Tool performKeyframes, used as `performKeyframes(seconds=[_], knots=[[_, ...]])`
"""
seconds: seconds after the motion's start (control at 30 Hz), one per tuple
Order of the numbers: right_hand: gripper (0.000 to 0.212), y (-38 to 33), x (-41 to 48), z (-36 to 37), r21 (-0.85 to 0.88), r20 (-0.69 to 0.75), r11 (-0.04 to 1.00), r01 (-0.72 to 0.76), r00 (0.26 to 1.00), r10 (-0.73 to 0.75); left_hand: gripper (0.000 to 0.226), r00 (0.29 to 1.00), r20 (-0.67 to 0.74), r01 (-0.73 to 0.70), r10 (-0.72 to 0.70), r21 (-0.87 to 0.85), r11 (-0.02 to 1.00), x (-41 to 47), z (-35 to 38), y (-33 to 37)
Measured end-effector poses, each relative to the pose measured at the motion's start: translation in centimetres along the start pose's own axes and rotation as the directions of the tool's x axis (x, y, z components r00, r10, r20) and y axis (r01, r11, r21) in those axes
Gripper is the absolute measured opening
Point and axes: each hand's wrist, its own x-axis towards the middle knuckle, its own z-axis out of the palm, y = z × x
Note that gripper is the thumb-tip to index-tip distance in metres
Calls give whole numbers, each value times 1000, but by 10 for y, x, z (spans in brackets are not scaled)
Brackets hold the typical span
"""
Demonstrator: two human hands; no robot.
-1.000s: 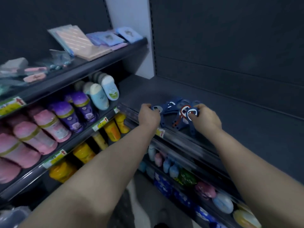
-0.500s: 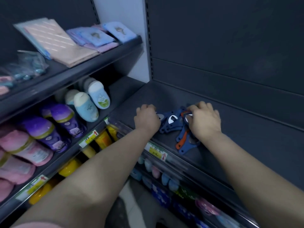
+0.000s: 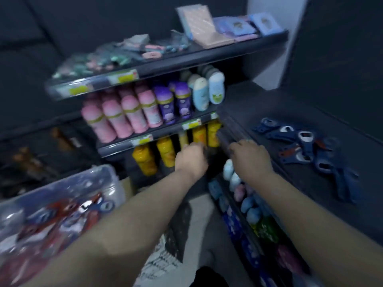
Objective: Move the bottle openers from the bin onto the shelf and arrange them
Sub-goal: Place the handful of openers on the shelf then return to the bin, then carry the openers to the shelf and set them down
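Several blue bottle openers (image 3: 306,150), a few with red parts, lie in a loose pile on the dark shelf (image 3: 259,108) at the right. A clear plastic bin (image 3: 103,172) at the lower left holds more red and blue openers (image 3: 62,214). My left hand (image 3: 191,160) and my right hand (image 3: 250,156) hang in mid-air in front of the shelf edge, left of the pile. Both are seen from the back with fingers loosely curled, and nothing shows in either. The frame is motion-blurred.
The left shelving carries pink, purple and pale blue bottles (image 3: 145,108), with yellow bottles (image 3: 165,150) below. Packets and flat cards (image 3: 205,27) lie on the top shelf. Small coloured goods (image 3: 244,195) fill the rack under the opener shelf.
Both hands have let go of the openers and pulled back off the shelf, leaving the pile there. The view has swung left and down, bringing the bin into sight.
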Motion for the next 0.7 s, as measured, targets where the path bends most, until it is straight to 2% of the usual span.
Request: performKeyframes(seconds=[0.13,0.27,0.4,0.53,0.7], knots=[[29,-84,-12,14,135,89,969,208,971,-221,29,950,70,301,-305,60,952,-67,-26,-92],[29,-165,-21,29,148,95,921,361,921,-377,24,873,48,484,-486,50,874,-129,-51,-184],[28,-252,-23,42,187,135,874,448,870,-475,27,753,9,657,-657,35,753,-180,-73,-267],[23,-348,-14,66,185,194,849,494,829,-525,30,658,-9,753,-753,-5,658,-212,-88,-355],[20,-453,-10,114,228,365,853,470,770,-523,38,597,44,802,-801,-2,598,-237,-100,-461]])
